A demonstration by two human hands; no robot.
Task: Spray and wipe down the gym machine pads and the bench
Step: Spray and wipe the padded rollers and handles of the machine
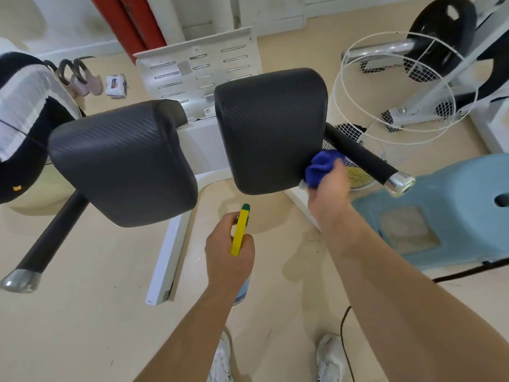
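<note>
At right pad [271, 128] edge: right hand [329, 188] clutches blue cloth [321, 168] | left hand [228, 255] grips spray bottle [240, 232], seemingly.

Spray bottle [242, 288]: body largely hidden behind the left hand [228, 257]. Blue cloth [321, 168]: partly covered by the right hand [329, 193]. Shoes [329, 359]: cut off by the lower edge.

I see a white wire fan guard [399, 86], a black weight plate [440, 31], a pale blue plastic stool [440, 205] and red rolls [124, 20].
</note>
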